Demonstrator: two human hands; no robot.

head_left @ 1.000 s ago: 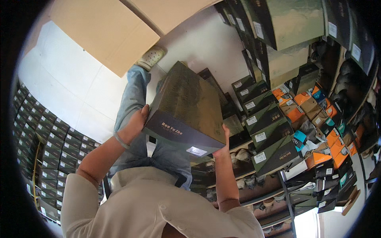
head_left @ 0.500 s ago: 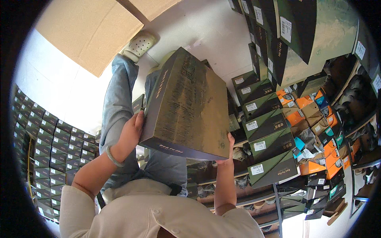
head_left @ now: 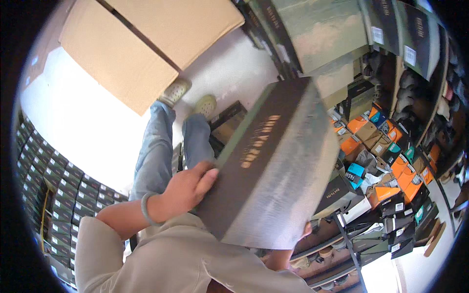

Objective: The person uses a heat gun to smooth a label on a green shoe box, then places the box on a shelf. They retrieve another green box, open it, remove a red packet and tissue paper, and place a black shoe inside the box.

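A large shoe box (head_left: 288,180) with a dark printed side and a greenish-brown cloudy face is held up in front of my body, tilted. My left hand (head_left: 183,191) grips its left edge, the thumb lying against the dark side. At the lower right edge my right hand (head_left: 306,230) supports the box. Only its fingertips show there, and the rest is hidden behind the box. A grey-green band circles my left wrist.
Large brown cartons (head_left: 122,63) stand on the floor ahead, near my clog-shod feet. Dark shoe boxes (head_left: 63,195) are stacked at left. More shoe boxes (head_left: 322,34) rise at far right, with orange boxes (head_left: 383,193) and shoe shelves beyond.
The shoe box has turned and moved right and nearer, bringing its dark side into view. My left hand has followed its edge, and my right hand is more hidden. The view has shifted.
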